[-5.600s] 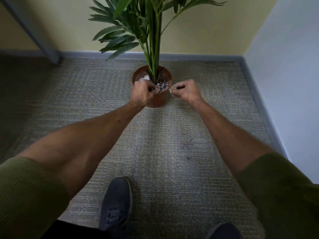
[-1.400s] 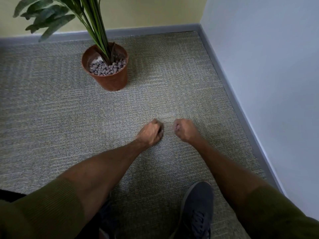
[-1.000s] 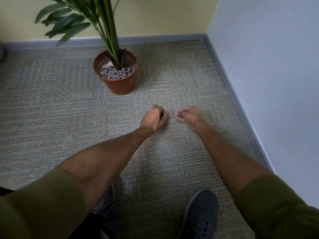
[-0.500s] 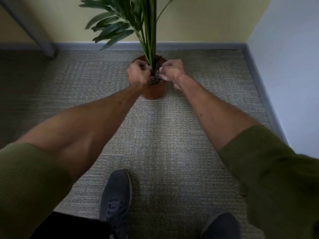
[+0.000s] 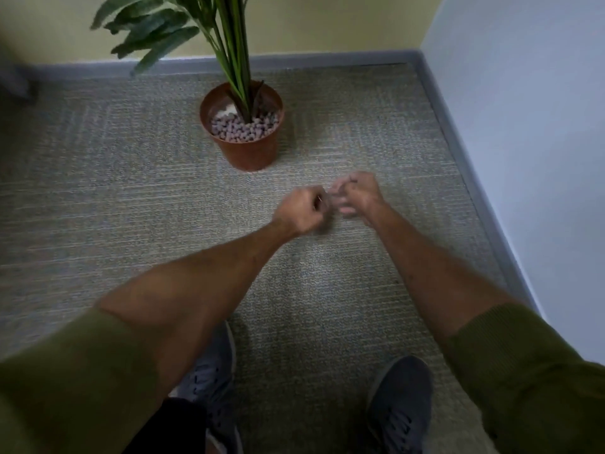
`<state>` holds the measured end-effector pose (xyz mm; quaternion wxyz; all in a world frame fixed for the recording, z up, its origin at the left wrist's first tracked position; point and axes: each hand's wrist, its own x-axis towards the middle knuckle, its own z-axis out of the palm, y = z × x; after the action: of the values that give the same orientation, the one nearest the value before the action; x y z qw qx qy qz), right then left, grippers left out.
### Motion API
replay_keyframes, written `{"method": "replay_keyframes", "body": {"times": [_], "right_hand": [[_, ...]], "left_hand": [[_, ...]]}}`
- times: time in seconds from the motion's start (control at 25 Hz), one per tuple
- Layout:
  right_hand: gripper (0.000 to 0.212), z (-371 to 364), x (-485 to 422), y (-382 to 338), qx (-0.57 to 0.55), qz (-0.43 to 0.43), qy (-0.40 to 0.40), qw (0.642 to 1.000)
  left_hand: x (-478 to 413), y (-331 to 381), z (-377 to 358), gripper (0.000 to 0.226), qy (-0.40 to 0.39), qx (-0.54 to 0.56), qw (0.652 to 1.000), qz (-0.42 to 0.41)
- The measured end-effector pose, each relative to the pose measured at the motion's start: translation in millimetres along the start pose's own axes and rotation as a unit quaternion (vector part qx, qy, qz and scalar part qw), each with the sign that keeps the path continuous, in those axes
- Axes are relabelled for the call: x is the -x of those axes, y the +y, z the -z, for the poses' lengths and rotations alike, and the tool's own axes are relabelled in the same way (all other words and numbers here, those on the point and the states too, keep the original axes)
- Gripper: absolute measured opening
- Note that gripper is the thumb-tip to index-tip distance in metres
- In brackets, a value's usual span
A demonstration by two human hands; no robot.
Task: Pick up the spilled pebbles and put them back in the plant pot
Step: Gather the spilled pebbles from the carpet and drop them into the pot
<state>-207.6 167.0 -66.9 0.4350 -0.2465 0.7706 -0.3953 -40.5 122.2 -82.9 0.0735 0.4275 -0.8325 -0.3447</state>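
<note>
Left hand (image 5: 302, 211) and right hand (image 5: 358, 193) close together over carpet (image 5: 131, 198), fingers curled as if gathering strays, grip blurred, cannot tell; pebbles (image 5: 244, 129) sit in pot (image 5: 250, 155) just beyond.

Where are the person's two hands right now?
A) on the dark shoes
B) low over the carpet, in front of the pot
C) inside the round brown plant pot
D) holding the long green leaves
B: the left hand and the right hand are close together over the woven grey-green carpet, on the person's side of the round brown plant pot and not touching it.
</note>
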Motion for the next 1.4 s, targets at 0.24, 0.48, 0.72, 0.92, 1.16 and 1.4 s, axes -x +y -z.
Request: {"method": "replay_keyframes", "body": {"times": [0.24, 0.48, 0.72, 0.92, 1.16, 1.4], "right_hand": [[0.037, 74, 50, 89, 0.37, -0.033, 0.079, 0.925], [0.05, 102, 100, 133, 0.553, -0.009, 0.028, 0.833], [0.035, 101, 108, 144, 0.482, -0.044, 0.005, 0.875], [0.023, 92, 94, 131, 0.468, -0.005, 0.055, 0.882], [0.014, 56, 60, 92, 0.226, 0.032, -0.003, 0.974], [0.014, -13, 11, -20, 0.105, 0.093, -0.003, 0.99]], "left_hand": [[37, 7, -78, 0.035, -0.316, -0.143, 0.924, -0.163], [49, -1, -86, 0.031, -0.322, -0.183, 0.897, -0.243], [47, 0, -86, 0.021, -0.314, -0.16, 0.914, -0.202], [33, 8, -76, 0.024, -0.268, -0.035, 0.955, -0.118], [12, 14, -40, 0.021, -0.062, 0.062, 0.996, -0.026], [8, 7, 21, 0.01, 0.21, -0.027, 0.977, -0.042]]}}
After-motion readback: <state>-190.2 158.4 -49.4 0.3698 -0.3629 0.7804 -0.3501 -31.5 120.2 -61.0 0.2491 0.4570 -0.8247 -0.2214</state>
